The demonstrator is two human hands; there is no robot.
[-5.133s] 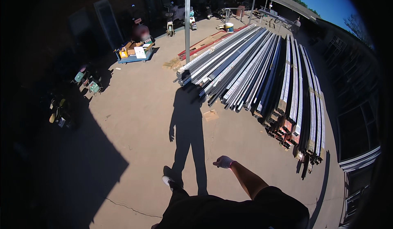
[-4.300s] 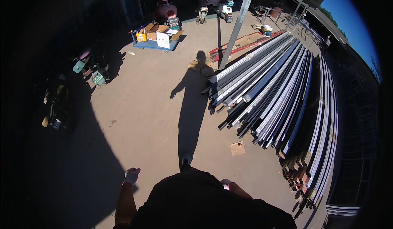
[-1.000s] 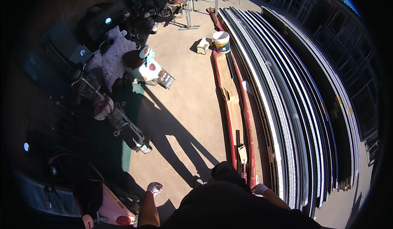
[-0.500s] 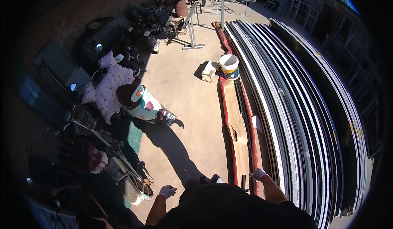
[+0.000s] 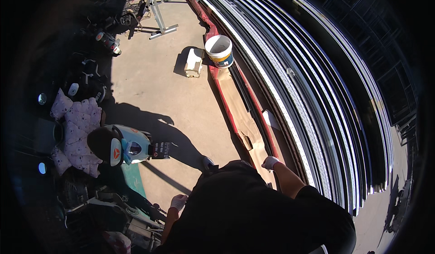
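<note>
My right hand (image 5: 270, 163), in a white glove, hovers over or beside the lower end of a long red wrapper (image 5: 222, 97). Its fingers are curled in and nothing shows in them. The wrapper lies lengthwise on the ground, its brown paper lining (image 5: 232, 100) showing, with dark bars (image 5: 242, 90) along its right side. My left hand (image 5: 178, 201), also gloved, hangs low at my left side, nearest the parked scooter. Its fingers are too small and too turned away to read. A white bucket (image 5: 219, 50) with a yellow and blue band stands on the wrapper farther off.
Long metal profiles (image 5: 290, 72) fill the right side in a broad stack. A pale block (image 5: 194, 63) sits left of the bucket. On the left is a light blue scooter (image 5: 136, 145) with a quilted cover (image 5: 81, 122). A metal stand (image 5: 158, 16) rises at the back.
The view has turned and moved forward, so the bucket, wrapper and profiles sit farther left in it. Both hands have swung with my body. No object has been taken or put down.
</note>
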